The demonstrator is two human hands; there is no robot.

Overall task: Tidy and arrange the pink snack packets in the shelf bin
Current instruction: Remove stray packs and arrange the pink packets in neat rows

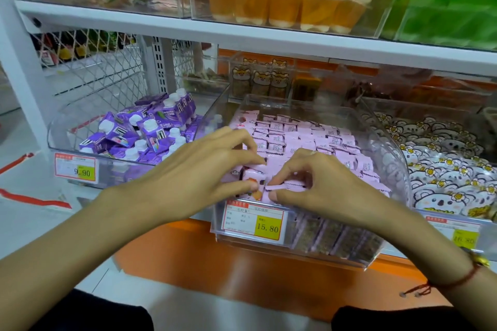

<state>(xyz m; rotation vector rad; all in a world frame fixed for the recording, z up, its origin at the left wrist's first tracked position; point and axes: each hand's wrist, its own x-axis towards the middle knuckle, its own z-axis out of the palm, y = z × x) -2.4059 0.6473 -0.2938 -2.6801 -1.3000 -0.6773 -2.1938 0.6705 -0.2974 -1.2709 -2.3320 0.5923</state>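
Pink snack packets (304,140) are packed in rows inside a clear shelf bin (387,142), middle of the shelf, behind a 15.80 price tag (254,219). At the bin's front edge, one packet (251,179) is pinched by the left hand (193,166), thumb and curled fingertips closed on it. Just beside it, a second packet (289,185) is pinched by the right hand (322,183), fingers curled over it, thumb pressed at its near edge. The two hands nearly touch. Purple drink cartons (145,131) are seen in the left bin, koala-print packs (443,169) in the right bin. A red string bracelet (457,281) is worn on the right wrist.
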